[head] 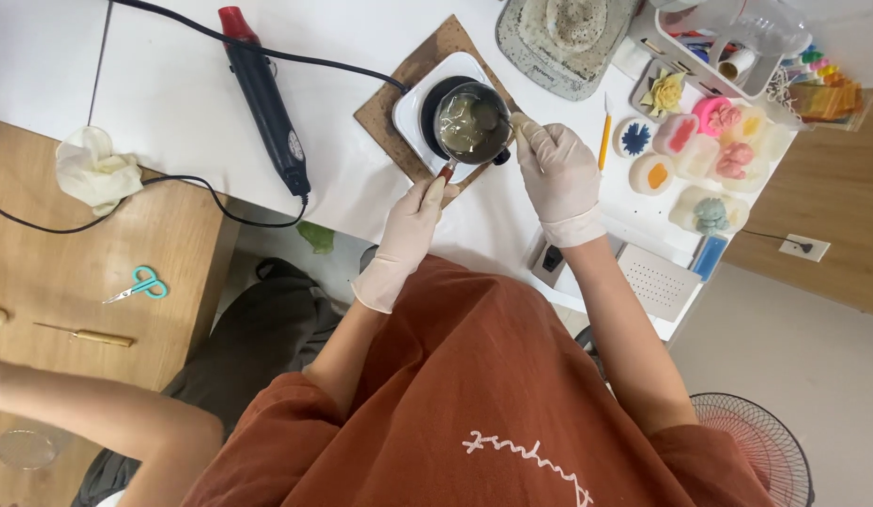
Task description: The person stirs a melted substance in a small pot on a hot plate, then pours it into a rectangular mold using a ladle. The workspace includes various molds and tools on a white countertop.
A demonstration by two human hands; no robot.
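Nearest, a rust-orange shirt (474, 394) with white stitching, seen from above. Beside it, a bare arm (108, 413) of another person over the brown wooden side table (173, 244). On that table, small teal scissors (140, 284), a thin wooden-handled tool (89, 335) and a crumpled pale glove (96, 169).

Further out, left hand (413, 221) in a pale rubber glove, closed around the wooden handle of the small dark metal pot (471, 122). Right hand (556, 169), gloved too, closed on a thin pale stick (519, 127) touching the pot's rim. In the pot, murky grey-green liquid. Pot sitting on a white square hot plate (413, 108), on a brown cork mat (385, 117), on the white bench (173, 84).

Left of the pot, a black heat gun with a red tip (265, 99). Right of the pot, a yellow pencil (604, 141) and small round and square moulded shapes (699, 155) in pink, blue, orange and white. Farthest, a speckled grey tray (558, 42).
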